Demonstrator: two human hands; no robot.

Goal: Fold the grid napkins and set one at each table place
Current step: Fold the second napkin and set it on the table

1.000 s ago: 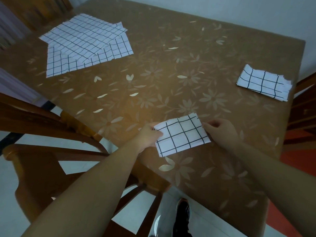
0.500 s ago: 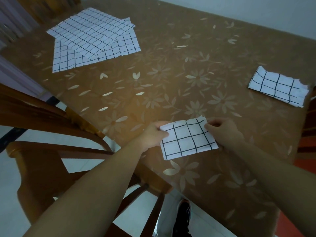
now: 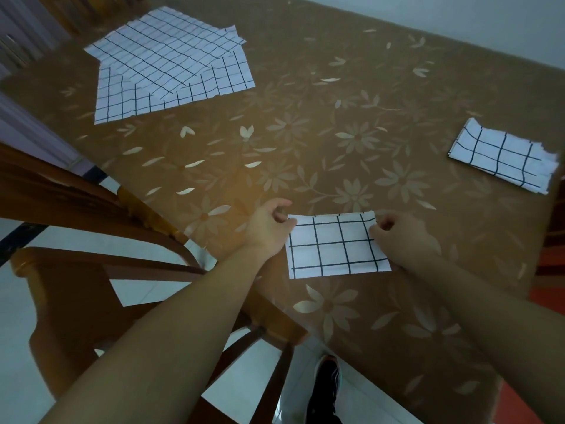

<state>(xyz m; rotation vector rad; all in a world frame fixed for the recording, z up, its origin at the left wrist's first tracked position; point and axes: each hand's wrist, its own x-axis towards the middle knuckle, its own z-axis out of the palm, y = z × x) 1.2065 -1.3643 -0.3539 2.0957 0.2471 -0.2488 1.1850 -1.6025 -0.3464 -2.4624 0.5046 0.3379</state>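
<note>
While we lean over the brown flowered table (image 3: 351,96), both our hands pinch one folded grid napkin at its near edge.

Beside us stands a wooden chair (image 3: 91,240); far left lies the pile of unfolded napkins (image 3: 171,62), and a second folded napkin (image 3: 501,154) sits at the right edge. Our folded napkin (image 3: 333,246) lies flat; our left hand (image 3: 266,228) grips its upper left corner, our right hand (image 3: 400,237) its upper right corner.

Domestic dining area. Indicators — table (image 3: 397,96) with floral brown cover, wooden chair (image 3: 91,240), tiled floor (image 3: 18,316).
</note>
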